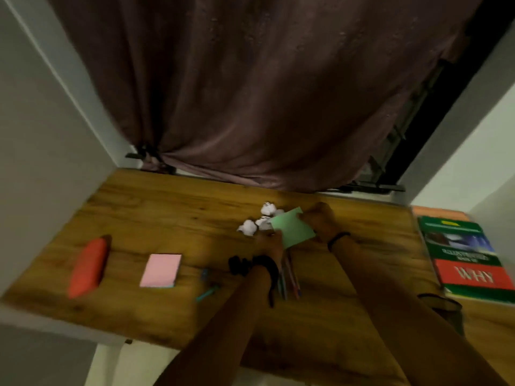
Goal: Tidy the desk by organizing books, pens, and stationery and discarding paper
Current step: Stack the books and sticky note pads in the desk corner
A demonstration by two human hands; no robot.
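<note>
Between the hands: flat green square paper pad [292, 227], over mid wooden bench [167, 207], one corner pointing away
Left hand [269, 242]: pinches the pad's near-left edge
Right hand [317, 221]: grips its right corner
Crumpled white paper balls [259, 218]: just left of pad, nearer left hand

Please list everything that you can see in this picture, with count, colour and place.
wooden desk: one, brown, lower half
cloth curtain: one, dark brown, behind the desk
crumpled paper balls: about three, white, desk centre
square green paper pad: one, green, beside the balls
square pink paper pad: one, pink, left of centre
long pencil case: one, red, left end
loose pens: two, teal, right of the pink pad
bundle of pens: count unclear, mixed, under the left wrist
large book: one, green and red, right edge
left hand: grips the green pad's near edge
right hand: grips its right corner
</note>
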